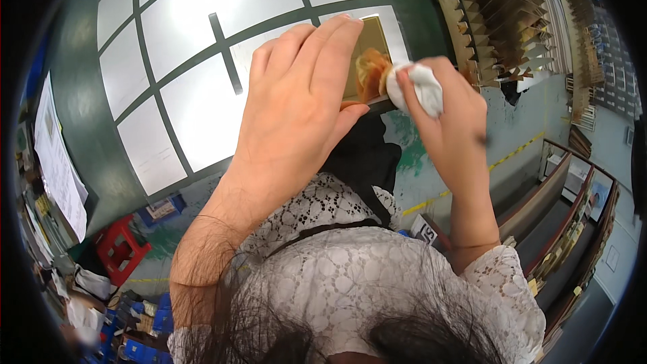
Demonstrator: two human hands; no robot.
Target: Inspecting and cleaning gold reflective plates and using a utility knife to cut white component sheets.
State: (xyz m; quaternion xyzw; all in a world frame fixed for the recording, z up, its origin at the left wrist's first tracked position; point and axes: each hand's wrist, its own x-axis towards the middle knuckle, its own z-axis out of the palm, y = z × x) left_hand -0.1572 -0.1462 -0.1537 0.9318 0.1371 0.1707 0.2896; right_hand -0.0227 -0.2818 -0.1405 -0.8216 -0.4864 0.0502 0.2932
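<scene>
The right hand (450, 98) is pinching a soft white cloth (427, 94) between bent fingers beside the golden panel (373, 37), while the left hand (296, 87) is reaching over its left side, fingers outstretched, showing no grip. The panel is lying at the bench's (111, 192) near right, looking stiff, slippery and easily scratched, best held by its edges; farther right, a rack (569, 152) is holding boards (544, 232).

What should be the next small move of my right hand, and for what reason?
Probably draw the white cloth in your right hand across the shiny plate: the cloth is bunched by its near right corner, while your left hand covers its left side, perhaps steadying it.
</scene>
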